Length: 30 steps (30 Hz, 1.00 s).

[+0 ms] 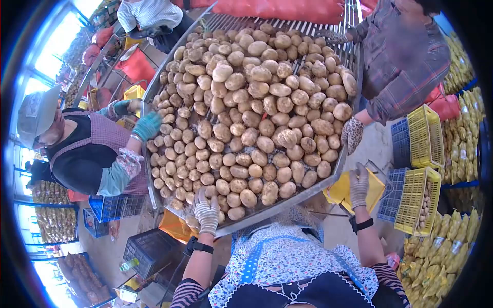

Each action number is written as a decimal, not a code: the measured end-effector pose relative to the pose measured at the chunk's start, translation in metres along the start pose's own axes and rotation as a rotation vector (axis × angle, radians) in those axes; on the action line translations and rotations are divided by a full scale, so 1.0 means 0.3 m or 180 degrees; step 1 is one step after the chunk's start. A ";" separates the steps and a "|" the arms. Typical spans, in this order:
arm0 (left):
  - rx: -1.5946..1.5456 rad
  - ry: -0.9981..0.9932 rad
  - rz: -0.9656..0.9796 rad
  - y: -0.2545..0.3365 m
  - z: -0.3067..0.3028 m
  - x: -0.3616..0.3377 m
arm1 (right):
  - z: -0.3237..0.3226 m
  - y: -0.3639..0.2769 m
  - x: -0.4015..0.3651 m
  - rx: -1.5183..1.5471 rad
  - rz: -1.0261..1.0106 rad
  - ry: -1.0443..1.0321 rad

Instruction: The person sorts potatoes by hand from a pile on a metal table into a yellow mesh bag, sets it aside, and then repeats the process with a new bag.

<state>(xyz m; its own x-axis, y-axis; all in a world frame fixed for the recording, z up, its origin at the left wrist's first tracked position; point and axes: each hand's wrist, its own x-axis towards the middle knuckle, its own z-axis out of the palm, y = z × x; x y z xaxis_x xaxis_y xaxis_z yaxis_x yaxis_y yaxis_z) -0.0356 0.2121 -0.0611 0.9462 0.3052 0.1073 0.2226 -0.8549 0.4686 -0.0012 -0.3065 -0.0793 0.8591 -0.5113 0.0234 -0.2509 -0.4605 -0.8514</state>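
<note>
A large heap of potatoes (257,102) lies on a metal sorting table (287,211) in front of me. My left hand (206,211), in a striped knit glove, rests at the table's near edge with fingers stretched over the potatoes. Just beside it a few potatoes sit near the rim above an orange bag (177,226). My right hand (359,187), gloved too, is off the table's right side, over a yellow bag (339,191) hanging open. Its fingers point away from me, and I see no potato in it.
Co-workers stand at the left (97,138), the right (405,61) and the far left (154,20), some with gloved hands at the potatoes. Yellow crates (418,200) stand at right beside stacked filled bags (436,256). A dark crate (151,251) sits at lower left.
</note>
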 end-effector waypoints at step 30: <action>-0.0562 -0.0412 0.0571 0.363 0.232 1.062 | 1.237 -1.093 0.500 0.0138 -0.1511 -0.0821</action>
<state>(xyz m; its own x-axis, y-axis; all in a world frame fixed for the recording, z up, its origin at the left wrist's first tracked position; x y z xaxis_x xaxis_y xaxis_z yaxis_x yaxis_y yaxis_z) 0.3066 0.1870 -0.0368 0.9915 0.0897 0.0947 0.0153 -0.8006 0.5990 0.3755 0.0372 0.0090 0.9565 -0.0571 0.2861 0.2054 -0.5645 -0.7994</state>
